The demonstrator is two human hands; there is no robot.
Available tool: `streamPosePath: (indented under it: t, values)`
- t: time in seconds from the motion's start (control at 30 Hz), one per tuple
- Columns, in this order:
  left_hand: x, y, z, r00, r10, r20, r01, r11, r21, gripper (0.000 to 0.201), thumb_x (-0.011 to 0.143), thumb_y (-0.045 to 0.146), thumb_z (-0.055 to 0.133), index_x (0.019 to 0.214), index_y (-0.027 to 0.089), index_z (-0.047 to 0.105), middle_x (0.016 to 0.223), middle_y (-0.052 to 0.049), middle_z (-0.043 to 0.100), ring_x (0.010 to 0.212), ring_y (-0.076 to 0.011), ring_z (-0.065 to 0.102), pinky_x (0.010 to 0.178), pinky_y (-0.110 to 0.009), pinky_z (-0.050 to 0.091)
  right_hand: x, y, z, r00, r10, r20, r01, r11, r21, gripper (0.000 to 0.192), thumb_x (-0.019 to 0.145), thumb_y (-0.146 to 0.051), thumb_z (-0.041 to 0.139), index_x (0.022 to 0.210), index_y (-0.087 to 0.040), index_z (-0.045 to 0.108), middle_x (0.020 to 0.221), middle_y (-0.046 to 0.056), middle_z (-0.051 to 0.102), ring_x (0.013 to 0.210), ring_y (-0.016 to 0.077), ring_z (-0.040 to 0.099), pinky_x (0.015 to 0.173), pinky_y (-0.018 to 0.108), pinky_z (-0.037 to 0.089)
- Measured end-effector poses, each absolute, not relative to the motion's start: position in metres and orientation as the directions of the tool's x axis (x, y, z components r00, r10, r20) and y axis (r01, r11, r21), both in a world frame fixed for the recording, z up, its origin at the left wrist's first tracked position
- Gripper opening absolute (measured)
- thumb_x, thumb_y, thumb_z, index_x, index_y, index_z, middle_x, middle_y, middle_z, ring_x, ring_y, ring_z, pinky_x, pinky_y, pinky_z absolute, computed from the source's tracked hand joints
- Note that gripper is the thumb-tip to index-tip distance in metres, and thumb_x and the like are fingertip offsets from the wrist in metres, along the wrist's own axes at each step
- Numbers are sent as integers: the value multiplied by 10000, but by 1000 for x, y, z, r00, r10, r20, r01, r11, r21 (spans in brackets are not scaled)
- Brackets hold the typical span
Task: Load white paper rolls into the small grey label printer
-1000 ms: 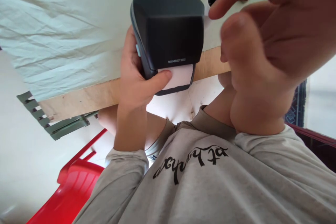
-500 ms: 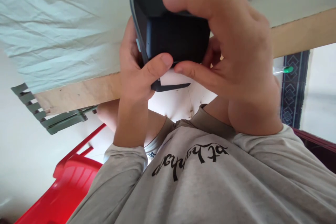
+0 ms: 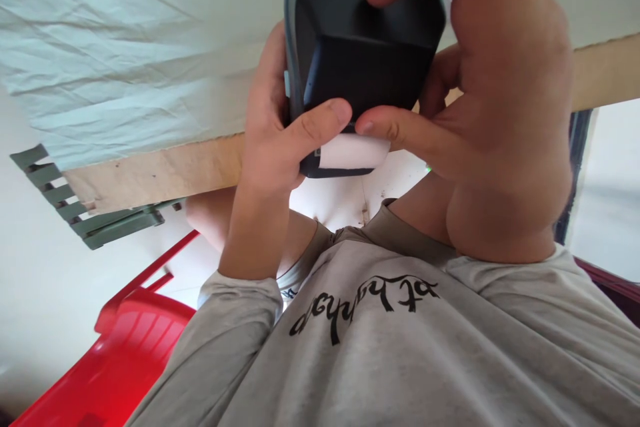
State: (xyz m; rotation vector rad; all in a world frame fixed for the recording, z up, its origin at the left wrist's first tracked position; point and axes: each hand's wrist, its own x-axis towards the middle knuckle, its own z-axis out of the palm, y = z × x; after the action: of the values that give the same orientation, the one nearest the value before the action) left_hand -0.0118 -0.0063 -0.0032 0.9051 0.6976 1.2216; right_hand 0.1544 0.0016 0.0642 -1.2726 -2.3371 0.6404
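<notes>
A dark, boxy label printer [image 3: 365, 60] is held close to my chest, above the table's edge. White label paper [image 3: 353, 152] sticks out of its slot at the lower front. My left hand [image 3: 277, 147] grips the printer's left side, its thumb lying across the front just above the paper. My right hand [image 3: 480, 93] wraps over the top and right side, and its thumb tip meets the left thumb at the paper slot.
A table with a pale green cloth [image 3: 125, 47] and a bare wooden edge [image 3: 150, 177] runs behind the printer. A red plastic chair [image 3: 110, 360] and a grey-green slatted piece [image 3: 80, 213] sit at the lower left. My grey shirt fills the bottom.
My right hand came down from the air onto the printer and closed over its top. Both hands then shifted the printer to the right and slightly tilted it.
</notes>
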Motion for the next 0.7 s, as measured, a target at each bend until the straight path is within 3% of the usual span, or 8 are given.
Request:
streamPosePath:
  t: [0.1,0.2,0.27,0.43,0.57,0.7]
  values:
    - [-10,-9,1,176,984,-4,-476,88,875,435,631,279,765,1018,252,568,959,-8,560,999,-207,539,886,-325,419,153,0,64,-503,858,100,669,461,-583,443,858,-471,357,1185,-173,341,1252,10,403,1192,86,414,1097,201,396]
    - [-8,-9,3,165,986,9,-505,77,860,450,617,266,773,1006,206,553,919,-28,546,967,-207,530,864,-320,412,152,-2,60,-501,848,173,641,498,-584,452,861,-494,314,1181,-176,350,1240,-29,416,1183,86,418,1070,195,415]
    - [-7,-7,2,162,987,2,-508,82,858,422,624,246,765,988,210,555,909,-28,543,945,-198,525,852,-311,410,152,-3,58,-504,837,215,629,526,-573,441,859,-476,330,1181,-175,348,1233,-30,421,1175,90,425,1077,207,412]
    - [-10,-2,-6,190,976,106,-501,3,866,394,613,280,761,957,227,577,870,-26,573,894,-210,552,793,-326,447,151,-4,61,-498,861,106,677,462,-573,416,869,-447,333,1191,-184,306,1257,19,393,1194,95,412,1100,229,385]
    - [-11,-5,-4,193,979,69,-429,21,903,343,665,300,728,960,261,558,894,-12,578,945,-221,567,830,-347,462,150,-9,62,-487,859,154,666,480,-570,434,858,-461,350,1199,-193,322,1248,13,410,1172,103,434,1078,220,387]
    - [-9,-9,-1,193,976,95,-451,2,893,255,686,273,712,897,292,571,834,-1,547,915,-224,585,782,-347,472,149,-13,63,-469,876,109,689,440,-576,482,869,-489,302,1240,-183,336,1284,5,395,1215,98,412,1095,199,371]
